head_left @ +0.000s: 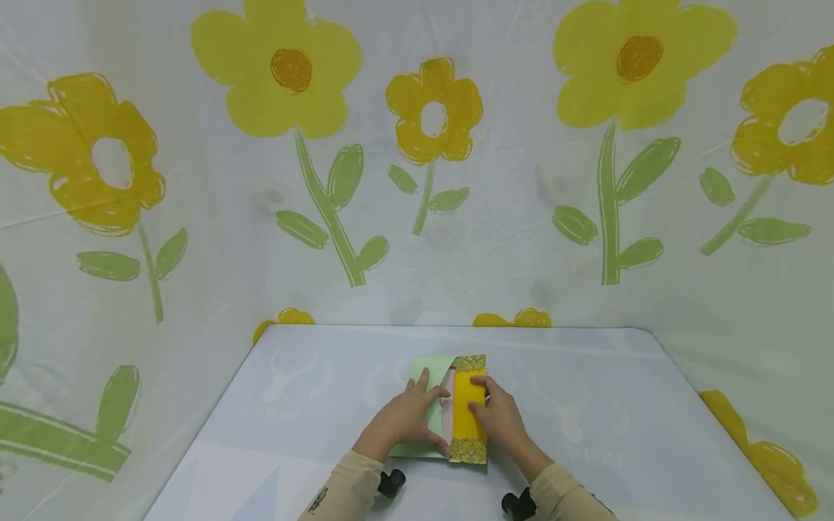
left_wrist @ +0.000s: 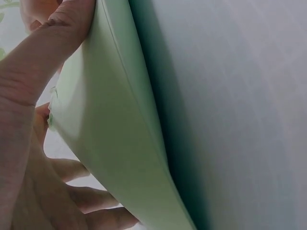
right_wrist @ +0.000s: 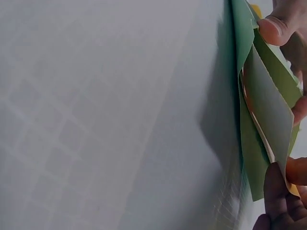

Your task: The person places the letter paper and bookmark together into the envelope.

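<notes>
A folded piece of light green paper (head_left: 417, 450) lies on the table in the head view. My left hand (head_left: 409, 418) rests over it with fingers spread; the thumb reaches toward its lower right. In the left wrist view, the thumb (left_wrist: 67, 31) lies against the green paper (left_wrist: 110, 110). At the right side stands a yellow paper strip (head_left: 468, 405) with patterned ends. My right hand (head_left: 504, 420) pinches the strip's right edge. In the right wrist view, the strip's pale underside (right_wrist: 271, 105) is tilted up off the green layers. A pinkish sliver (head_left: 447, 405) shows between green and yellow.
The pale table (head_left: 313, 412) has faint printed designs. Behind it hangs a white cloth (head_left: 508, 217) printed with yellow flowers. Small black devices, one at the left wrist (head_left: 392, 483) and one at the right wrist (head_left: 517, 504), sit just above the table.
</notes>
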`<state>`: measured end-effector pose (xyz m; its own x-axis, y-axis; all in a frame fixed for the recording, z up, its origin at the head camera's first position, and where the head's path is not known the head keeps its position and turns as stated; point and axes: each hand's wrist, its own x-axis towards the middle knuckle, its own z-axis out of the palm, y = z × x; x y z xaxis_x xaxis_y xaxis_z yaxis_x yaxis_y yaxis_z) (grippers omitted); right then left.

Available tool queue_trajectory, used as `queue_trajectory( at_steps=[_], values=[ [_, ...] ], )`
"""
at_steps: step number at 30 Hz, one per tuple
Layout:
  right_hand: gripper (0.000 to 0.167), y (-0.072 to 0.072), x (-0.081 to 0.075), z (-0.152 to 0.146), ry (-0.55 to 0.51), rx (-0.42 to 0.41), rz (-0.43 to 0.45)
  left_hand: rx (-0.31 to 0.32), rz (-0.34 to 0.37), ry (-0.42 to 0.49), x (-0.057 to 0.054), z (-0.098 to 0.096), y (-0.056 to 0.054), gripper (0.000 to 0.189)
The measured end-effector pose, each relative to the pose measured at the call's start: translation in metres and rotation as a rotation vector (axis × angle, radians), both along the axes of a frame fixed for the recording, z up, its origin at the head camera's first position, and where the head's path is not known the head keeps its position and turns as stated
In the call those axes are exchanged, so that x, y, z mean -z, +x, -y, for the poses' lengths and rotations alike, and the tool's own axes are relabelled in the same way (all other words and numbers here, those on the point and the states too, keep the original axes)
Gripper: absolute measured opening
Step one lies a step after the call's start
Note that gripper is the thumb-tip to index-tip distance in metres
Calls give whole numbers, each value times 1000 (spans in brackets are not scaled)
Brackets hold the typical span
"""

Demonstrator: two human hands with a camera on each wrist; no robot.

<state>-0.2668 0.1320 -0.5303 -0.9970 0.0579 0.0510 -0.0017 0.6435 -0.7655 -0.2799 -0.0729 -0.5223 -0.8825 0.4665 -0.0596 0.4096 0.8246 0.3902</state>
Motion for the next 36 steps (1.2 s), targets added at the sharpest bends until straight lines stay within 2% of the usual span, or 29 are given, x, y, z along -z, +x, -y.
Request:
queue_trajectory(
  at_steps=[8,19,27,36],
  values=[
    [45,-1,1,-1,20,1,7,-1,11,0,-3,0,1,98],
    [44,-3,5,1,10,28,-3,1,7,-20,-1,0,-1,96],
    [46,-2,6,3,-17,-4,-10,-8,28,-14,-3,-2,-1,94],
    [47,-3,7,5,8,-24,3,-6,40,-2,-4,-2,-1,94]
  ],
)
